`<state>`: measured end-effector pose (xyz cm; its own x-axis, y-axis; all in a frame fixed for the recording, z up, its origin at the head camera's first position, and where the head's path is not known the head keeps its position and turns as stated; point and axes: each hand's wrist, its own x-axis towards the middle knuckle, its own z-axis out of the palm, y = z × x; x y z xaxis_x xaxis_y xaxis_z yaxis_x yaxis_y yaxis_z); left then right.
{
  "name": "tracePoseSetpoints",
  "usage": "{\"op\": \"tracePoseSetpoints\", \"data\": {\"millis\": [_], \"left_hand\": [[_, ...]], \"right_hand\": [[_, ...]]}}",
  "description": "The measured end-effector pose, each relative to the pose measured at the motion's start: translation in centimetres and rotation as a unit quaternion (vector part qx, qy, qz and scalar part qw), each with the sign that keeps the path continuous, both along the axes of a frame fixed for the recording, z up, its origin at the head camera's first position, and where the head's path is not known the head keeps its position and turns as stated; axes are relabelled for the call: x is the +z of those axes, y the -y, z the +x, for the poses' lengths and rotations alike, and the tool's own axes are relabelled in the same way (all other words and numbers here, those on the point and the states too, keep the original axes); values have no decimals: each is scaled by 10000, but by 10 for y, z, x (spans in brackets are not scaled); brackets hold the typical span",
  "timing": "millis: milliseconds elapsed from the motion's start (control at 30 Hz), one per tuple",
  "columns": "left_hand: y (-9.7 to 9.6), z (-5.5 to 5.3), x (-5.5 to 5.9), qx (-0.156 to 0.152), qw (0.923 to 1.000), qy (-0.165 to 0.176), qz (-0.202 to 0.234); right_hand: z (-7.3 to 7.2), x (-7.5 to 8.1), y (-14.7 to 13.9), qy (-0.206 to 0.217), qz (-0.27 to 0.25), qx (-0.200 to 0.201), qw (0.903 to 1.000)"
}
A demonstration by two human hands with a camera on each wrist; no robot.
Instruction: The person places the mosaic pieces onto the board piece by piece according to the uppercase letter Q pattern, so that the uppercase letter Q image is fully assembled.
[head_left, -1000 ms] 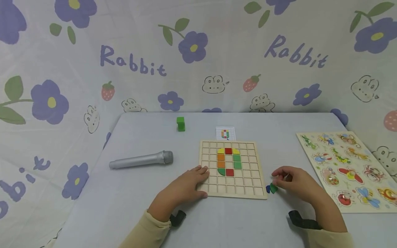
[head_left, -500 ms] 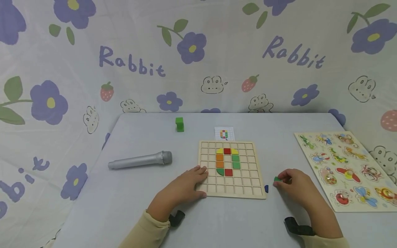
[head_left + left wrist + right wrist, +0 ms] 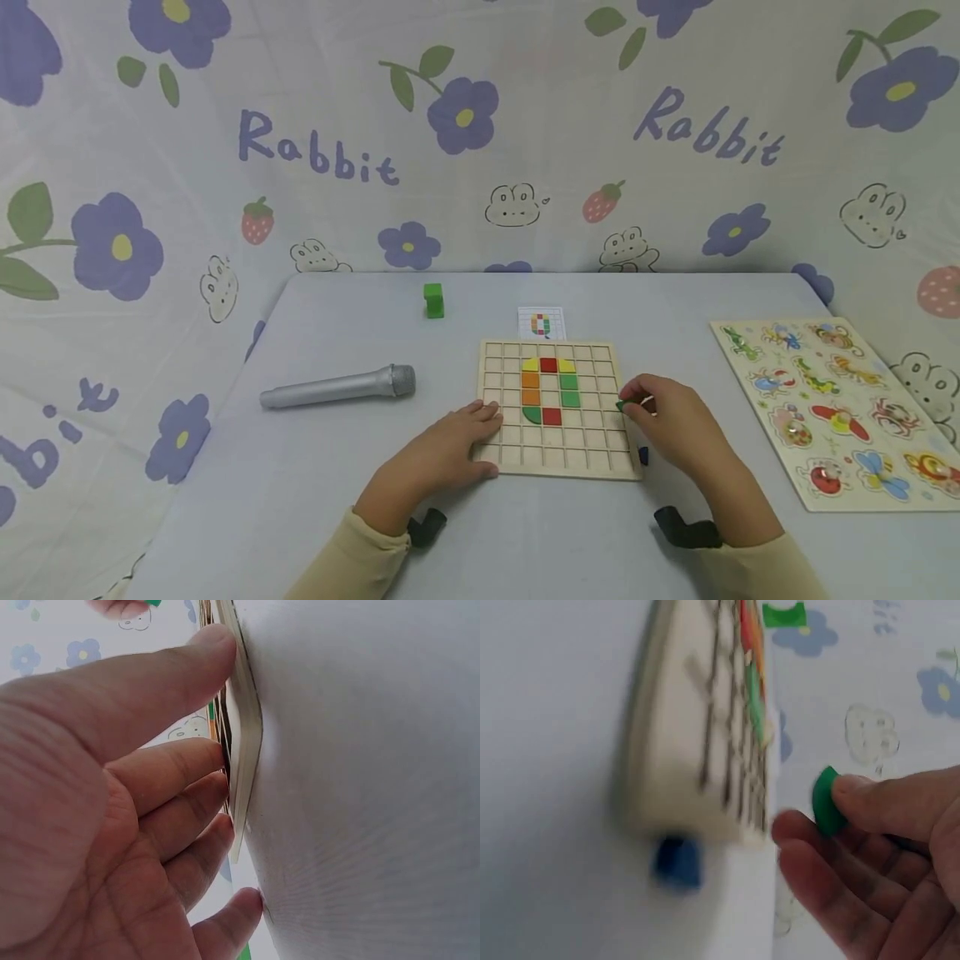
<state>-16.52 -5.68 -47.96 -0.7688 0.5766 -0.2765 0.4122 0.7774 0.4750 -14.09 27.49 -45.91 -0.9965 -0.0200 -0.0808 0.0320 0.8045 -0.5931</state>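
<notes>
A wooden grid board [image 3: 517,450] lies mid-table, with yellow, red, orange and green tiles forming a ring of pieces on it. My left hand [image 3: 442,454] rests at the board's left edge, its fingers extended onto the rim; the left wrist view shows thumb and fingertips touching that edge. At the board's right edge, my right hand [image 3: 675,421] pinches a green quarter-round tile [image 3: 828,801] between thumb and fingers. Beside the board's lower right corner lies a small dark blue tile [image 3: 643,456]. A pattern card [image 3: 555,325] with a similar coloured ring lies just behind the board.
To the left lies a silver toy microphone [image 3: 337,387]. A green block [image 3: 434,301] stands at the back. On the right is a wooden puzzle board [image 3: 825,417] with insect pictures. A patterned cloth [image 3: 450,217] hangs behind the table.
My right hand has picked the green tile up from beside the blue one and carried it left to the board's right edge. My left hand stays in place.
</notes>
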Motion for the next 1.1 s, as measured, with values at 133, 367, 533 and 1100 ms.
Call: {"op": "tracePoseSetpoints", "data": {"millis": [133, 367, 533, 1100], "left_hand": [[1, -1, -1, 13, 10000, 24, 56], [-1, -1, -1, 37, 10000, 55, 42], [0, 0, 0, 50, 10000, 23, 3], [0, 1, 2, 56, 10000, 25, -44]], "right_hand": [[-15, 4, 27, 368, -234, 439, 9981], [-22, -9, 43, 646, -450, 505, 9956], [-20, -14, 44, 511, -388, 375, 9972], [-15, -17, 46, -173, -83, 263, 9995]]}}
